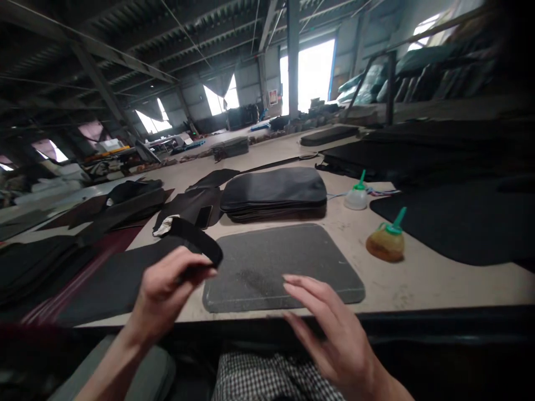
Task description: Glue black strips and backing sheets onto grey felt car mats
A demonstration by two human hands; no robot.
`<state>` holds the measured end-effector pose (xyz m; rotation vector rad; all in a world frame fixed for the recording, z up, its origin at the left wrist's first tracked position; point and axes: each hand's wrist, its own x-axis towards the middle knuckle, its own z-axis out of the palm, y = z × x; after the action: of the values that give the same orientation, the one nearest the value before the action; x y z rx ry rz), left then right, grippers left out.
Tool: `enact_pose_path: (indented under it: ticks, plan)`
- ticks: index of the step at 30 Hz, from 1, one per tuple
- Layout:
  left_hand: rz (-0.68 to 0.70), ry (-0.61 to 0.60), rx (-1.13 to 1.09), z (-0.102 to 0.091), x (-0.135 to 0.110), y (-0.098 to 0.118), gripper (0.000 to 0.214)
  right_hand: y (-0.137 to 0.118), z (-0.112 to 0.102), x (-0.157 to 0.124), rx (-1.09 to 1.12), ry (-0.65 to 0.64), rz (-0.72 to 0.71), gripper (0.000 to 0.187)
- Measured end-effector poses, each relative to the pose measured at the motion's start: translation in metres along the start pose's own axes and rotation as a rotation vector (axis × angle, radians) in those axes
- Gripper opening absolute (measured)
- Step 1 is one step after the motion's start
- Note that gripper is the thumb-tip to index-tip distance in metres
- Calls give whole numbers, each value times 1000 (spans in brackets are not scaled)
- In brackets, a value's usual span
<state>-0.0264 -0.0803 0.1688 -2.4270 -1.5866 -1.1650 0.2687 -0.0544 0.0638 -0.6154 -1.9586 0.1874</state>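
L hand pinches the near end of a curved blk strip btwn thumb + fingers; strip arcs up + away, over the L far corner region of the gray mat. R hand grasps nothing visible, fingers spread, thumb apart, above the mat's near R edge; can't tell if fingertips touch it. Mat lies flat on the worktable, near edge close to table edge, dark smudge mid-surface. Obstacles: stack of blk pieces sits just past the mat's far edge, blocking that side. Phone lies just L of stack, near the strip. Crumpled white cloth at strip's far end; can't tell if attached. R side: amber btl w/ green nozzle near mat, clear btl w/ green nozzle farther back, R of stack. Big blk sheet fills table R of btls. L side is crowded too: dark sheet beside mat, more dark pieces farther out. Checkered cloth below table edge, btwn the forearms.
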Motion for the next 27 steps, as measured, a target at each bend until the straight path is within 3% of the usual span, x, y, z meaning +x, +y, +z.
enact_pose_path:
  ticks: [2,3,6,8,10,13,16,20,24,27]
  plan:
    - [141,-180,-90,30,-5,35,2,-14,-4,5,88,-25,-11,55]
    - [207,-200,-142,45,-8,48,4,-19,-6,5,178,-57,18,59]
    - [286,-189,-320,85,-12,70,14,-24,-8,-3,538,-192,318,53]
    - [158,-253,-431,100,-11,74,16,-20,-9,-12,703,-248,653,37]
    - [-118,-416,-558,108,-6,71,14,-13,-10,-22,787,-260,958,26]
    - [-524,-611,-812,119,2,61,28,1,-12,-33,910,-209,1207,22]
    - [-739,-663,-1022,139,6,48,45,14,-13,-40,996,-134,1295,33]
    - [-913,-656,-1157,168,7,38,53,28,-12,-44,971,-142,1312,49]
    - [-968,-658,-1128,182,17,35,50,35,-17,-42,843,-217,1248,46]
    - [-899,-607,-981,188,29,25,45,38,-21,-46,801,-230,1225,52]
